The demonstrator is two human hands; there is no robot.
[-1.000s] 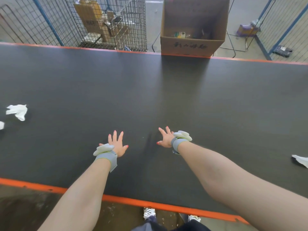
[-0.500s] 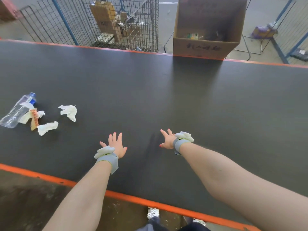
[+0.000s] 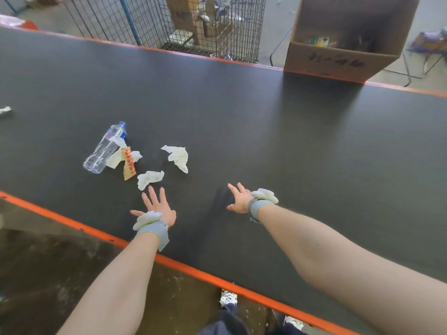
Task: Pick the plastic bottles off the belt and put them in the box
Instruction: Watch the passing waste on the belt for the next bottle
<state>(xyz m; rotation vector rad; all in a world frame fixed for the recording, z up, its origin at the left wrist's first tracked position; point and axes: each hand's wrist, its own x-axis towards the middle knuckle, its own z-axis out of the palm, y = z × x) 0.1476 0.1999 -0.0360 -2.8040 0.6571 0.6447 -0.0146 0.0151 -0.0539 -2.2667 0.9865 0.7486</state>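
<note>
Plastic bottle (image 3: 104, 148) has ridden the belt (image 3: 266, 146) from far left to near the left hand (image 3: 157, 205), probably reachable now, both hands' grip spread open, holding nothing.

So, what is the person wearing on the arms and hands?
Both forearms are bare, with no sleeves or gloves. Each wrist carries a grey band with a pale, lumpy white pad on top; the right wrist has the same kind of band. The fingernails are painted red.
</note>
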